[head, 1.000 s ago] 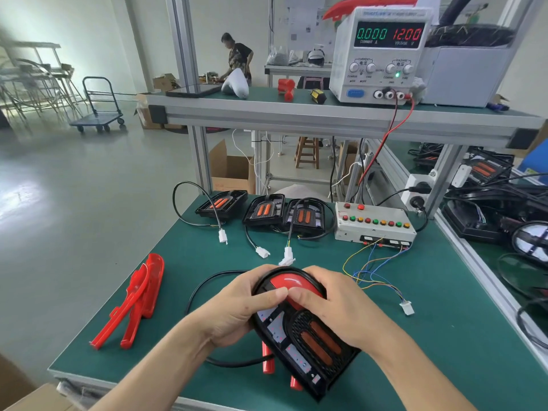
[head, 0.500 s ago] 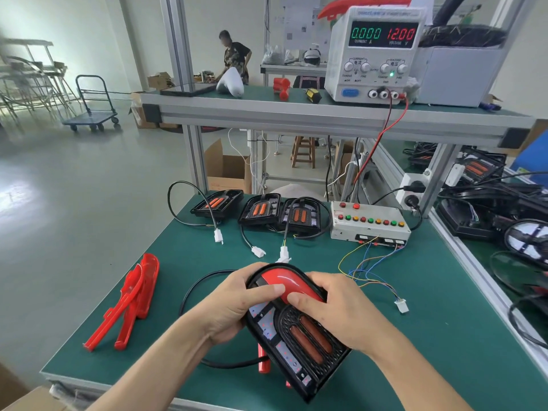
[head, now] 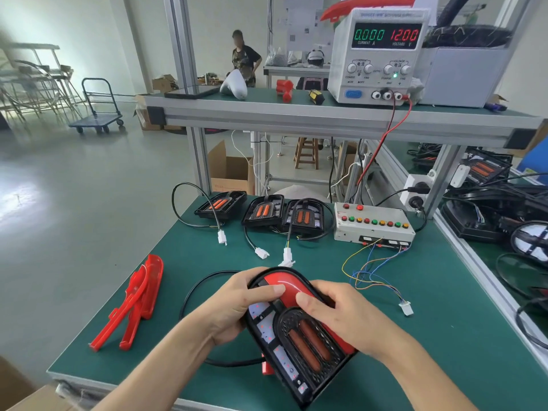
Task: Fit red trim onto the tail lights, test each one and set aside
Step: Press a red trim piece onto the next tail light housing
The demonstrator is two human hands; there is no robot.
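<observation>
A black tail light [head: 302, 345] with two orange bars lies tilted near the table's front edge. A red trim piece [head: 289, 284] curves over its top end and down its right side. My left hand [head: 234, 307] grips the light's left side, thumb pressing on the red trim. My right hand [head: 347, 315] holds the right side, thumb on the trim too. Its black cable [head: 195, 289] loops out to the left. Three more tail lights [head: 262, 210] sit in a row at the back, their white plugs lying loose.
Spare red trim pieces [head: 133, 301] lie at the left of the green table [head: 444, 336]. A grey test box [head: 372, 225] with coloured buttons and loose wires stands at the back right. A power supply [head: 379, 54] reading 12.00 sits on the shelf. More lights and cables fill the right bench.
Both thumbs have slid a little along the red trim on the light's top end. The light has hardly moved on the table.
</observation>
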